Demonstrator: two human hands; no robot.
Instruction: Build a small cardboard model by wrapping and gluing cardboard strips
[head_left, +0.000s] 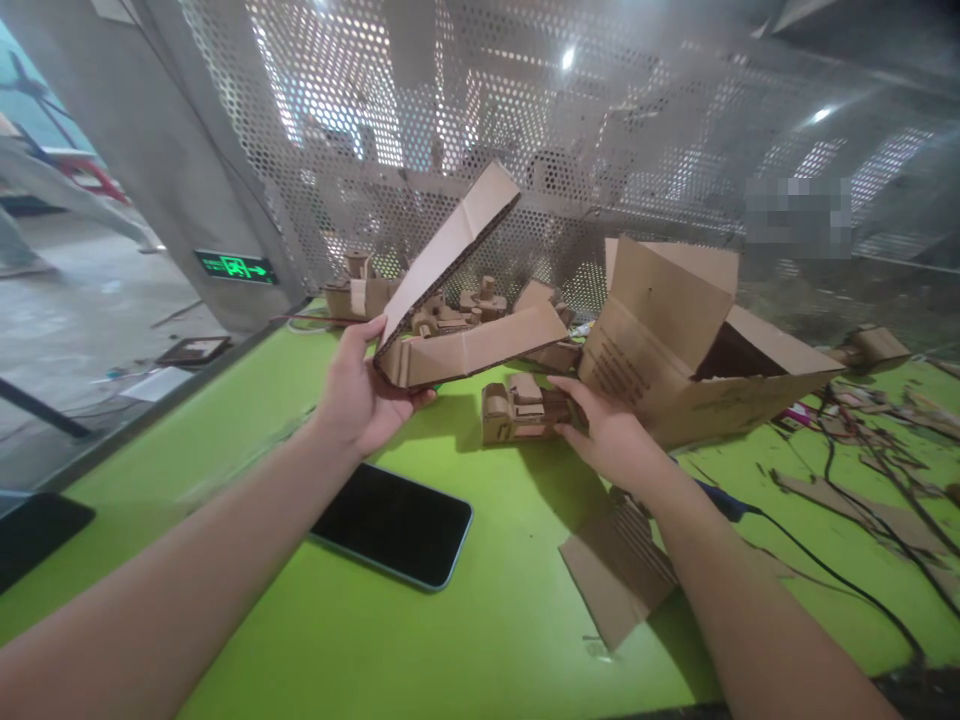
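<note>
A long folded cardboard strip (pixel 465 345) is pinched at its fold by my left hand (pixel 367 395), its two arms spreading up and to the right. My right hand (pixel 600 425) has its thumb and fingers around the right end of a small cardboard vehicle model (pixel 517 410), which rests on the green table (pixel 510 620). Below the left hand lies a dark-screened phone (pixel 397 525). A flat cardboard piece (pixel 615 575) with a ribbed part lies under the right forearm.
An open cardboard box (pixel 675 370) stands right of the model. More cardboard models (pixel 450 310) line the back, before a perforated metal screen (pixel 487 120). Cables (pixel 825 575) and cardboard scraps (pixel 862 505) cover the right side. A dark device (pixel 41 530) lies at the left edge.
</note>
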